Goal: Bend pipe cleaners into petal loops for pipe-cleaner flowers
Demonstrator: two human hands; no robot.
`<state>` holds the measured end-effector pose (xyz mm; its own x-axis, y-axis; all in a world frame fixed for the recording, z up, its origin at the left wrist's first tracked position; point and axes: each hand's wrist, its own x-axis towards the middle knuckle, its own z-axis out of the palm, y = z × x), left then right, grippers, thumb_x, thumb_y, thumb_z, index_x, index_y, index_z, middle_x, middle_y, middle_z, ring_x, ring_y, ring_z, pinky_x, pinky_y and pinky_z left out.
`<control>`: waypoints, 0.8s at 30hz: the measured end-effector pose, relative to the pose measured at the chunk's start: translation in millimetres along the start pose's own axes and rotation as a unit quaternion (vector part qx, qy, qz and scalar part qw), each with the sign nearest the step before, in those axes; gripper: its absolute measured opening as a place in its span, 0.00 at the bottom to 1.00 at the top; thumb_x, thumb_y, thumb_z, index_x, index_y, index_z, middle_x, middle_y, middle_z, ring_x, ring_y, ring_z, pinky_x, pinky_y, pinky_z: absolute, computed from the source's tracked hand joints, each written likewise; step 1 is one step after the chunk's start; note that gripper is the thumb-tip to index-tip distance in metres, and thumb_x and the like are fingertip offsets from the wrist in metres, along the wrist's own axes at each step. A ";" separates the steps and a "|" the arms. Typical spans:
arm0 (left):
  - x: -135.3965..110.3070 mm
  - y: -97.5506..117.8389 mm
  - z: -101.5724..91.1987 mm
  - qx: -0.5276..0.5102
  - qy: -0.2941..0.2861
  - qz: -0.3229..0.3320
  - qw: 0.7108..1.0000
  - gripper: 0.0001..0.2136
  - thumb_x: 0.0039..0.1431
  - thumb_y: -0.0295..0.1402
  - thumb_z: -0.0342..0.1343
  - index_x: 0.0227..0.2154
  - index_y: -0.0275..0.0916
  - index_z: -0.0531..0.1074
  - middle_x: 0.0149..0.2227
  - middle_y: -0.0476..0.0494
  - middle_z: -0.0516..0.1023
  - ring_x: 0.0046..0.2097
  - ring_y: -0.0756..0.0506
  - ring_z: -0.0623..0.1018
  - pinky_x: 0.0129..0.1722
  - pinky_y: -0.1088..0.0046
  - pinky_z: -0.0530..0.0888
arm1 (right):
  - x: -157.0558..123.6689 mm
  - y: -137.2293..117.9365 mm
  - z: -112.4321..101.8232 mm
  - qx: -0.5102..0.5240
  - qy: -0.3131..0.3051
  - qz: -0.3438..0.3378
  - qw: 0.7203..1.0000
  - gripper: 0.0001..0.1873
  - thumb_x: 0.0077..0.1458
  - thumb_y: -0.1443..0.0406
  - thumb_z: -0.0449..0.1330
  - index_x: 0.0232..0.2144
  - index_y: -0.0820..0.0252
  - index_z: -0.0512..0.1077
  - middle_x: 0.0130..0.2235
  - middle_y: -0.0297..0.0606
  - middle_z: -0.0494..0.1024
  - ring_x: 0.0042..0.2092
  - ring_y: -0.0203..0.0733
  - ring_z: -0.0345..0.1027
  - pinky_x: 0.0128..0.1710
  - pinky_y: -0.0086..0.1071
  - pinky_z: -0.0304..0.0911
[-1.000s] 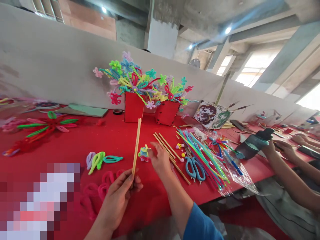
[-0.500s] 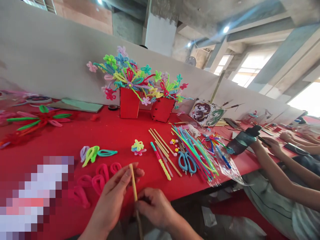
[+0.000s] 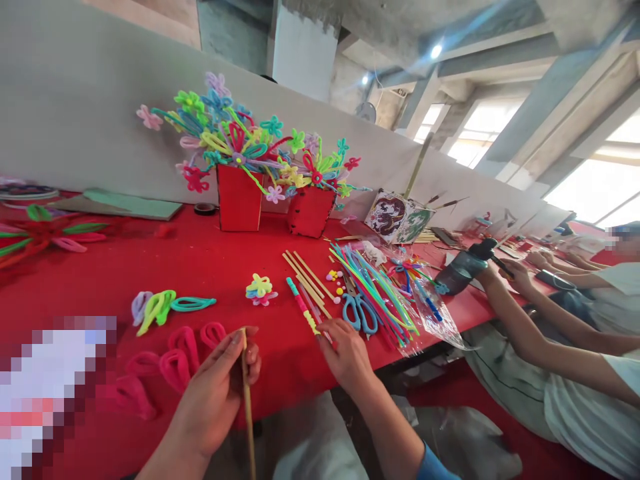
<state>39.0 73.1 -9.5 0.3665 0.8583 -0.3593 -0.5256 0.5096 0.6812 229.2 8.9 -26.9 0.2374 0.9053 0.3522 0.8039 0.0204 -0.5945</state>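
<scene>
My left hand (image 3: pixel 220 380) is closed around a thin wooden stick (image 3: pixel 249 407), which points down toward my lap. My right hand (image 3: pixel 347 353) rests on the table edge with bent fingers. Its fingertips meet the lower end of a stick wrapped in teal, red and yellow pipe cleaner (image 3: pixel 302 305); a clear thin rod lies alongside. Whether the fingers grip either one is hidden. Pink pipe-cleaner loops (image 3: pixel 176 370) lie by my left hand, with purple, green and teal loops (image 3: pixel 159 310) behind them. A small layered pipe-cleaner flower (image 3: pixel 261 289) sits farther back.
Blue-handled scissors (image 3: pixel 359 313), bare wooden sticks (image 3: pixel 306 277) and a bundle of pipe cleaners (image 3: pixel 373 290) lie to the right. Two red vases (image 3: pixel 240 200) of pipe-cleaner flowers stand behind. A dark bottle (image 3: pixel 457 270) is near a co-worker's arms (image 3: pixel 530 347).
My right hand has let go of the wooden stick and moved right to the wrapped stick. My left hand keeps the wooden stick. The view has shifted slightly right.
</scene>
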 end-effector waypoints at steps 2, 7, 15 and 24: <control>4.3 -3.8 0.0 0.004 -0.013 -0.012 1.000 0.13 0.39 0.38 0.66 0.28 0.38 0.74 0.16 0.54 0.66 0.18 0.56 0.63 0.14 0.83 0.62 | 7.4 11.7 -5.7 -0.052 0.004 -0.003 0.999 0.11 0.53 0.68 0.52 0.36 0.59 0.73 0.38 0.42 0.75 0.42 0.43 0.67 0.42 0.33 0.61; 9.0 -8.1 -5.9 0.003 -0.042 -0.035 0.998 0.08 0.45 0.35 0.63 0.26 0.37 0.73 0.16 0.56 0.63 0.16 0.58 0.59 0.13 0.85 0.58 | 13.2 24.3 -19.3 -0.089 0.019 0.035 0.995 0.10 0.54 0.68 0.52 0.35 0.59 0.73 0.39 0.40 0.75 0.42 0.43 0.67 0.41 0.32 0.62; 12.1 -7.0 -11.6 -0.030 -0.062 -0.069 0.995 0.09 0.46 0.35 0.63 0.22 0.34 0.72 0.15 0.56 0.61 0.15 0.60 0.57 0.13 0.84 0.59 | 9.3 10.7 5.7 -0.121 -0.071 0.004 0.990 0.10 0.52 0.64 0.57 0.38 0.58 0.73 0.39 0.39 0.74 0.42 0.43 0.65 0.42 0.32 0.60; 11.2 -7.3 -14.6 -0.039 -0.061 -0.074 0.995 0.10 0.46 0.35 0.63 0.22 0.34 0.71 0.15 0.56 0.60 0.14 0.60 0.57 0.13 0.85 0.60 | 5.3 18.5 15.4 -0.049 0.018 -0.002 0.999 0.09 0.53 0.67 0.53 0.35 0.58 0.73 0.37 0.40 0.74 0.40 0.44 0.64 0.41 0.34 0.59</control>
<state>35.7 80.0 -27.9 0.5315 0.7624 -0.3691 -0.5152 0.6368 0.5736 237.0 20.6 -47.1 0.2522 0.8890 0.3822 0.8543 -0.0190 -0.5195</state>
